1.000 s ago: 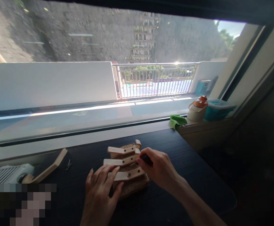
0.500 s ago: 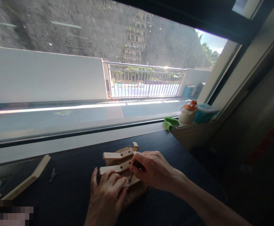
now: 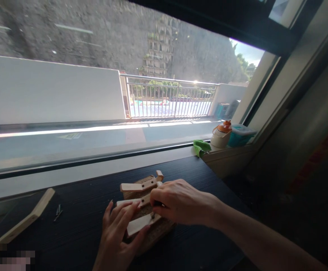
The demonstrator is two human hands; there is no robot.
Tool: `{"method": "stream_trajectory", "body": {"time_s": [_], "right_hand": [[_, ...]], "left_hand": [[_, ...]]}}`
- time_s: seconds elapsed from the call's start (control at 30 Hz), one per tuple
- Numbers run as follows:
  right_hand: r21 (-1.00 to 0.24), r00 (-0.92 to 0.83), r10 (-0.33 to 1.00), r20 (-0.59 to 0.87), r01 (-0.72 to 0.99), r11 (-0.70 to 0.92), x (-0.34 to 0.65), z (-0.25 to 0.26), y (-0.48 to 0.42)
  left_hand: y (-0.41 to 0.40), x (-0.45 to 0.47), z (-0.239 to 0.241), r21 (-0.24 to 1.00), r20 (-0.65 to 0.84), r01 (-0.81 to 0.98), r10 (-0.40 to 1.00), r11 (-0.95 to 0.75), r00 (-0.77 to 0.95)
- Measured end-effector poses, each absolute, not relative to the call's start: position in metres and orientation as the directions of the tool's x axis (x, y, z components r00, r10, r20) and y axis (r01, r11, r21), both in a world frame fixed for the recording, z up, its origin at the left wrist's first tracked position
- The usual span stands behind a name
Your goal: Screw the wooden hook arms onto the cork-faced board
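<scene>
A rough-edged wooden board (image 3: 161, 230) lies on the dark table, with three pale bent wooden strips across it. The far strip (image 3: 131, 187) and the middle strip (image 3: 145, 200) show dark screw heads. My right hand (image 3: 178, 201) is closed round the dark handle of a screwdriver (image 3: 158, 203). Its tip meets a screw (image 3: 152, 215) in the near strip (image 3: 139, 224). My left hand (image 3: 119, 229) spans that strip's left end with fingers spread. Its fingertips rest on the middle strip, and the thumb touches the near side. My right hand hides the strips' right ends.
Two or so loose screws (image 3: 58, 213) and another bent wooden strip (image 3: 25, 226) lie on the table's left. On the sill at the back right are a green cloth (image 3: 201, 147), an orange-topped bottle (image 3: 220, 134) and a teal box (image 3: 240, 135). A window runs behind the table.
My left fingers have lifted off the near strip and spread onto the middle one, uncovering the near strip's left end. My right hand has turned slightly with the screwdriver. The view has shifted a little.
</scene>
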State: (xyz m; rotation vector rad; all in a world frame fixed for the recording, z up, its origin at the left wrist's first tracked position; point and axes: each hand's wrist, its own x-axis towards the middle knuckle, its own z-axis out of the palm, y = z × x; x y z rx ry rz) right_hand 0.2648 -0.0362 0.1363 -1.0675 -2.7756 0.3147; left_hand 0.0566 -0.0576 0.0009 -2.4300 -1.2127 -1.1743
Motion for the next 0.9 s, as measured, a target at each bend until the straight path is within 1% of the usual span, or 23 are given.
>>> {"method": "stream_trajectory", "body": {"time_s": [0.07,0.13,0.23,0.3,0.4,0.57,0.67,0.77,0.9], "right_hand": [[-0.215,-0.746,0.665,0.008,0.649,0.73,0.262,0.143,-0.032],[-0.181,-0.733,0.68,-0.027,0.672,0.718,0.257,0.146,-0.028],[-0.131,-0.696,0.718,-0.027,0.714,0.688,0.25,0.148,-0.025],[-0.1,-0.698,0.716,-0.02,0.714,0.693,0.248,0.15,-0.024],[-0.06,-0.749,0.661,-0.051,0.663,0.746,0.246,0.158,-0.024],[0.011,-0.809,0.544,-0.223,0.556,0.831,0.24,0.178,-0.027],[0.058,-0.797,0.53,-0.291,0.538,0.841,0.233,0.182,-0.027],[0.052,-0.786,0.537,-0.305,0.549,0.834,0.229,0.177,-0.022],[0.014,-0.777,0.574,-0.258,0.591,0.807,0.232,0.168,-0.016]], "left_hand": [[-0.058,0.057,-0.004,0.181,0.749,0.723,0.57,-0.667,0.338],[-0.06,0.058,-0.006,0.155,0.762,0.715,0.543,-0.681,0.352],[-0.063,0.06,-0.008,0.133,0.779,0.714,0.519,-0.687,0.353],[-0.063,0.059,-0.009,0.151,0.8,0.729,0.515,-0.668,0.306],[-0.063,0.056,-0.011,0.18,0.81,0.755,0.53,-0.63,0.249],[-0.062,0.053,-0.014,0.159,0.806,0.761,0.528,-0.629,0.268],[-0.061,0.052,-0.014,0.148,0.809,0.76,0.519,-0.633,0.275],[-0.062,0.052,-0.014,0.138,0.811,0.76,0.513,-0.635,0.282],[-0.063,0.052,-0.013,0.146,0.801,0.752,0.523,-0.643,0.293]]}}
